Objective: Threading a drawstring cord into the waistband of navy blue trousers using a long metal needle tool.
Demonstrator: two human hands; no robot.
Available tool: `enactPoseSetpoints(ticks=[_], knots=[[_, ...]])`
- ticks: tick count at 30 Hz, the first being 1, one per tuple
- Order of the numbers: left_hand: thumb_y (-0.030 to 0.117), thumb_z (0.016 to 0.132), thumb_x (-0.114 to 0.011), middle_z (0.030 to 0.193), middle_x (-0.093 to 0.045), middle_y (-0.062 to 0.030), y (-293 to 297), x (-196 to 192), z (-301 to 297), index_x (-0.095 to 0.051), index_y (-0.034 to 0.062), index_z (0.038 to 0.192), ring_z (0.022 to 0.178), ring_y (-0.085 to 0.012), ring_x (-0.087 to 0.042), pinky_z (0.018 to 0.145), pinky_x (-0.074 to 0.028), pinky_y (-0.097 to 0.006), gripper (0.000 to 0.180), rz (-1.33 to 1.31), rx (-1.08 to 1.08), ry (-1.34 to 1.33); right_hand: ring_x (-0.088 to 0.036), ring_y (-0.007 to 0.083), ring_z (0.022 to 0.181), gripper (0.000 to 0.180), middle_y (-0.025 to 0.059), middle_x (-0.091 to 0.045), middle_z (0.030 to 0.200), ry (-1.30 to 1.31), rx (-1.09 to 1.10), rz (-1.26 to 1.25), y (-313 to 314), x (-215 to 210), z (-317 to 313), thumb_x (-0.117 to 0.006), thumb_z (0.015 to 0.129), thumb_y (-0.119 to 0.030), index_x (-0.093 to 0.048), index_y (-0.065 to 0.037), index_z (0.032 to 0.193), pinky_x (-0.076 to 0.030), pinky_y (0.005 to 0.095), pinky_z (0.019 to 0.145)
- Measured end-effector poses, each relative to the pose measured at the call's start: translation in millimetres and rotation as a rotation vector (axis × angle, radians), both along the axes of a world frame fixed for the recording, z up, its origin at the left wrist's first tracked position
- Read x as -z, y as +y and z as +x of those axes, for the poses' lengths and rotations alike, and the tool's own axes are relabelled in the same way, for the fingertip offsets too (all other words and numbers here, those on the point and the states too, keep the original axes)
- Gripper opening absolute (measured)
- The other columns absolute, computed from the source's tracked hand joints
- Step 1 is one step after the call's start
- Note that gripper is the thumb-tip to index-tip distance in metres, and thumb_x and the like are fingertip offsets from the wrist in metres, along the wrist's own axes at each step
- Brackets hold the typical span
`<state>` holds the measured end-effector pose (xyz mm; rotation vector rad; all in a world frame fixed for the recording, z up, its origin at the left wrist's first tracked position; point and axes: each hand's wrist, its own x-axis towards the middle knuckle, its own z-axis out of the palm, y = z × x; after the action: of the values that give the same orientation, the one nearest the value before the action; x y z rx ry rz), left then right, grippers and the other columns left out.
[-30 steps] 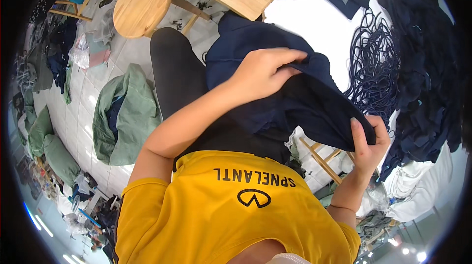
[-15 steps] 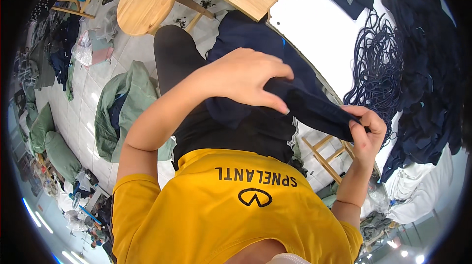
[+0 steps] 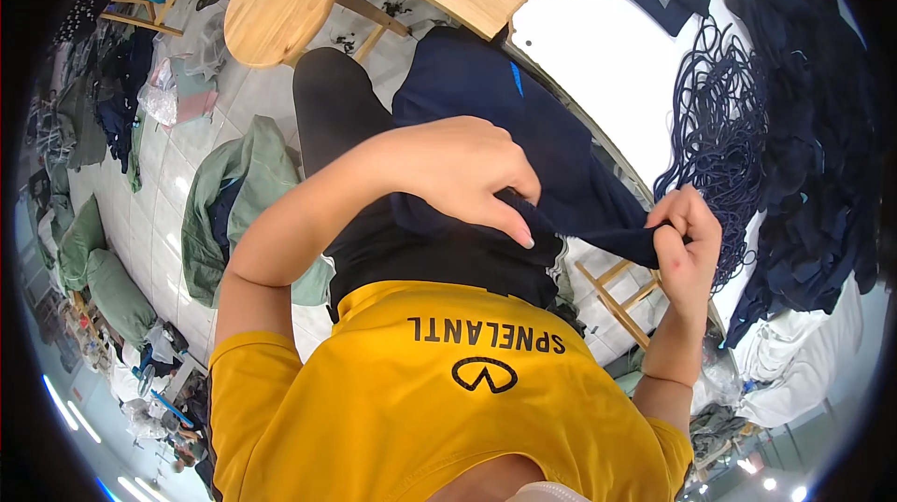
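Observation:
A dark navy garment (image 3: 551, 133) lies across my lap and along the table's edge, with a small bright blue strip (image 3: 517, 80) on its upper part. My left hand (image 3: 472, 170) is closed on one part of its edge, fingers curled under and thumb stretched along the near side. At the other end, my right hand (image 3: 690, 245) pinches the cloth between thumb and bent fingers. Between both hands the edge runs as a narrow, folded band, slanting down to the right. The fingertips of my left hand are partly hidden by the cloth.
To the right, a white tabletop (image 3: 607, 63) bears a tangle of navy cords (image 3: 715, 119) and a heap of dark cloth (image 3: 813, 147). A round wooden stool (image 3: 280, 7) stands ahead left. Green cloth (image 3: 238, 203) lies on the tiled floor beside my leg.
My left hand has moved slightly nearer, and its fingers have closed from a wide spread onto the cloth. The band between the hands has narrowed; my right hand has shifted slightly and keeps its pinch.

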<state>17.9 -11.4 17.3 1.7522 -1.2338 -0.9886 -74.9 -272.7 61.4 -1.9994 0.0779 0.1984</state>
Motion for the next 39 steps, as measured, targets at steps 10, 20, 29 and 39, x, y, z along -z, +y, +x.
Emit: enactPoseSetpoints(ticks=[10, 20, 29, 39], knots=[[0.024, 0.078, -0.065, 0.068, -0.063, -0.0101, -27.5, 17.9, -33.7, -0.067, 0.0072, 0.08, 0.065, -0.0293, -0.061, 0.055, -0.044, -0.036, 0.017, -0.164, -0.206, 0.027, -0.06, 0.0213, 0.102, 0.067, 0.0089, -0.062, 0.108, 0.271, -0.361, 0.104, 10.3, -11.3, 4.7, -0.079, 0.066, -0.013, -0.048, -0.006, 0.125, -0.045, 0.0302, 0.089], [0.023, 0.077, -0.063, 0.067, -0.064, -0.0126, -33.9, 26.6, -58.8, -0.069, 0.0101, 0.087, 0.063, -0.0306, -0.062, 0.055, -0.047, -0.038, 0.018, -0.19, -0.481, -0.089, -0.061, 0.0108, 0.073, 0.051, 0.01, -0.067, 0.082, 0.221, -0.402, -0.065, 34.8, 28.1, 1.8, -0.082, 0.064, -0.015, -0.063, -0.005, 0.11, -0.048, 0.0253, 0.069], [0.052, 0.094, -0.039, 0.054, -0.046, -0.0106, 33.3, 39.5, -16.7, -0.059, -0.0027, 0.073, 0.052, -0.0215, -0.045, 0.055, -0.04, -0.034, 0.062, 0.247, -0.314, 0.35, -0.046, 0.0039, 0.054, 0.017, 0.0024, -0.054, 0.056, 0.328, -0.259, -0.201, 8.6, 42.4, -9.1, -0.068, 0.079, -0.011, -0.063, 0.002, 0.071, -0.036, 0.0221, 0.049], [0.021, 0.089, -0.062, 0.072, -0.059, 0.0024, 39.4, 38.3, -16.5, -0.063, -0.0055, 0.093, 0.066, -0.0027, -0.045, 0.059, -0.04, -0.021, 0.027, 0.071, -0.333, 0.657, -0.054, 0.0088, 0.06, 0.014, 0.0062, -0.06, 0.067, 0.07, -0.059, -0.079, 25.8, 49.1, -5.9, -0.058, 0.075, -0.001, -0.065, 0.001, 0.086, -0.043, 0.0225, 0.059]])
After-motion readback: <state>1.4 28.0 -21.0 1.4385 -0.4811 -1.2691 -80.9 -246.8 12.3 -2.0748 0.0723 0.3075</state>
